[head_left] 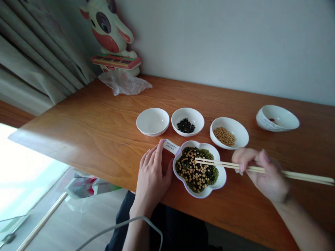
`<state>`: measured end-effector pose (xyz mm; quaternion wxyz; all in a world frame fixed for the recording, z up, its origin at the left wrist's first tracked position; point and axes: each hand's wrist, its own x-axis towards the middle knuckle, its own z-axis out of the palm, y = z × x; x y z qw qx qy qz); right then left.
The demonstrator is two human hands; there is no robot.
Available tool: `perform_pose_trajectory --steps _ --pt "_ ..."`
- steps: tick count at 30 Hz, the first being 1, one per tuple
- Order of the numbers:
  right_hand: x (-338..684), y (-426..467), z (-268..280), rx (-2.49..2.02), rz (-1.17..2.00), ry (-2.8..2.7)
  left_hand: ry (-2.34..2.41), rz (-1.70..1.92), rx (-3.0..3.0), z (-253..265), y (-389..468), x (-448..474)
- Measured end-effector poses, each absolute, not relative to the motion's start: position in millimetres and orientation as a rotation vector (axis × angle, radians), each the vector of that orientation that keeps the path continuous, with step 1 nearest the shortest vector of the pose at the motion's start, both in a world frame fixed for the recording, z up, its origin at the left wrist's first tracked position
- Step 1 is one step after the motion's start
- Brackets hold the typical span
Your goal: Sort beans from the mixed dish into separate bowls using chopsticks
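Observation:
A flower-shaped dish (pixel 221 177), white with a purple rim and a short labelled handle, holds mixed green, black and tan beans. My left hand (pixel 153 176) lies on the table at its left, fingers stretched out and thumb apart. The index fingertip is at the handle's end, and the thumb is near the dish's rim. Between the fingers of my right hand (pixel 264 172) is a pair of light wooden chopsticks (pixel 300 176). Their tips are close together over the beans; whether they pinch a bean I cannot tell.
Behind the dish stand an empty white bowl (pixel 153 120), a bowl of black beans (pixel 200 122) and a bowl of tan beans (pixel 243 134). Another bowl (pixel 285 122) farther right contains a few brown pieces. A plastic bag (pixel 125 83) and cow toy (pixel 112 38) occupy the back left corner.

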<state>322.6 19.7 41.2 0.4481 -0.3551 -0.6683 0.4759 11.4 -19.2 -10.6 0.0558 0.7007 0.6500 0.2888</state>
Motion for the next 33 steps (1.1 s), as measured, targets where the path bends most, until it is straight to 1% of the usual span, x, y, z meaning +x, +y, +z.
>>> perform_pose_trajectory --steps 18,33 --pt "316 18 9 -0.974 1.232 -1.445 1.994 0.79 2.136 -9 -21 11" --pt "312 17 9 -0.94 1.265 -1.48 1.993 0.797 2.136 -10 -21 11"
